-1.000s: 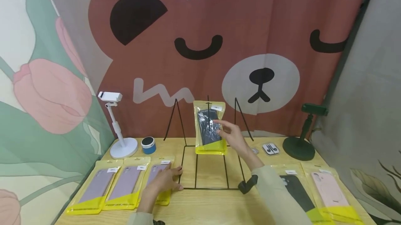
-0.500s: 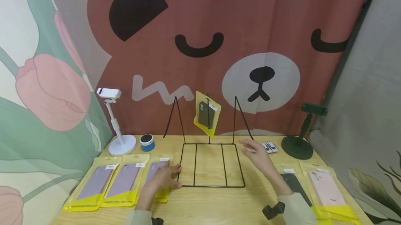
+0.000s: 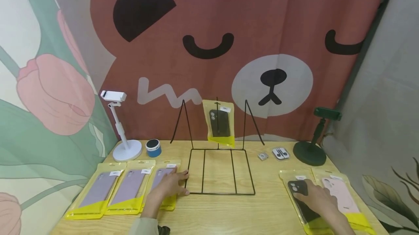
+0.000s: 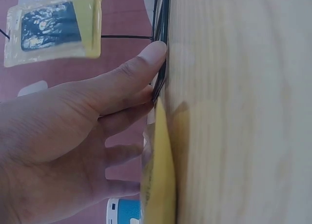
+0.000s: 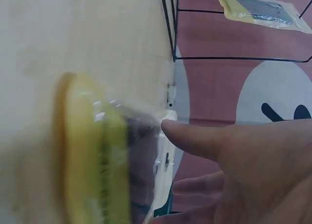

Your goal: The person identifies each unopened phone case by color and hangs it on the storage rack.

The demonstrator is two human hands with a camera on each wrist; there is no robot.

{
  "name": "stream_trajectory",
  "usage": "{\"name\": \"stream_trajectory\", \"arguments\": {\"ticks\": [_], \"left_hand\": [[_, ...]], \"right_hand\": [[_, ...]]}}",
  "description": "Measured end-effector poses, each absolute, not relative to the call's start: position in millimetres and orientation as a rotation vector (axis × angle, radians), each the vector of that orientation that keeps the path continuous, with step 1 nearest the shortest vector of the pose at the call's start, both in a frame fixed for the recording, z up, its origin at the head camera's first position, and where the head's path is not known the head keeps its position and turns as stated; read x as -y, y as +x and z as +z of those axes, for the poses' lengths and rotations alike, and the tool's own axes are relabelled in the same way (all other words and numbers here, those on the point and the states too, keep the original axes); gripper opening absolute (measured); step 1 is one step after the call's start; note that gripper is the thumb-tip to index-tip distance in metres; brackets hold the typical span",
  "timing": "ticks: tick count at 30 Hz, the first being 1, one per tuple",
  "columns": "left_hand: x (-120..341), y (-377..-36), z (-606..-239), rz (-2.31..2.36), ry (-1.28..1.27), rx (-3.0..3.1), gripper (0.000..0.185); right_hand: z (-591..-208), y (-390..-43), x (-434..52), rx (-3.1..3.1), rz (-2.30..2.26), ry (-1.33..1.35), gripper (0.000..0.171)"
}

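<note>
A black wire display rack (image 3: 222, 193) stands mid-table. On its central hook hangs a yellow-trimmed clear pouch with a dark phone case (image 3: 220, 124). My left hand (image 3: 170, 186) rests at the rack's left base wire, thumb and fingers spread and pressing it, over part of a pouched purple phone case (image 3: 160, 177). My right hand (image 3: 319, 198) is over the pouched black phone case (image 3: 302, 206) at the right. In the right wrist view, the right thumb (image 5: 195, 138) is at the pouch's edge and the fingers (image 5: 200, 182) are extended; their tips are partly hidden.
Two more pouched purple phone cases (image 3: 127, 187) lie at left, a pouched pink case (image 3: 340, 195) at far right. Behind stand a white phone stand (image 3: 127, 150), blue speaker (image 3: 153, 148), dark green phone stand (image 3: 309, 153), boxed earphones (image 3: 280, 153) and a small clear item (image 3: 263, 156).
My right hand has let go of the hung pouch and moved right and down to the black case's pouch. The hung pouch has swung to face forward. My left hand stays put.
</note>
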State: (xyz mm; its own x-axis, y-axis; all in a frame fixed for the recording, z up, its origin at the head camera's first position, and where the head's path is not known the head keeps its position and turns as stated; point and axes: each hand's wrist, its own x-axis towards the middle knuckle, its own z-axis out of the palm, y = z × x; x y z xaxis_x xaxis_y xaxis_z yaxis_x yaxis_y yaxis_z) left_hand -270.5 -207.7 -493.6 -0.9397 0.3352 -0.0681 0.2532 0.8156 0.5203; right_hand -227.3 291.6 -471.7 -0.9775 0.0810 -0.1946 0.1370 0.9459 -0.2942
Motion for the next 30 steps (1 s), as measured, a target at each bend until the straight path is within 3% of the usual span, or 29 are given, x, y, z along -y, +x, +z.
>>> {"name": "stream_trajectory", "arguments": {"ticks": [10, 30], "left_hand": [[209.3, -271.3, -495.4, 0.803, 0.490, -2.849, 0.066], [210.4, -272.0, -496.2, 0.779, 0.479, -2.853, 0.065]], "right_hand": [[-480.8, -223.5, -299.0, -2.848, -0.477, 0.277, 0.114], [-483.5, -217.8, -279.3, -2.935, -0.322, 0.263, 0.106]]}}
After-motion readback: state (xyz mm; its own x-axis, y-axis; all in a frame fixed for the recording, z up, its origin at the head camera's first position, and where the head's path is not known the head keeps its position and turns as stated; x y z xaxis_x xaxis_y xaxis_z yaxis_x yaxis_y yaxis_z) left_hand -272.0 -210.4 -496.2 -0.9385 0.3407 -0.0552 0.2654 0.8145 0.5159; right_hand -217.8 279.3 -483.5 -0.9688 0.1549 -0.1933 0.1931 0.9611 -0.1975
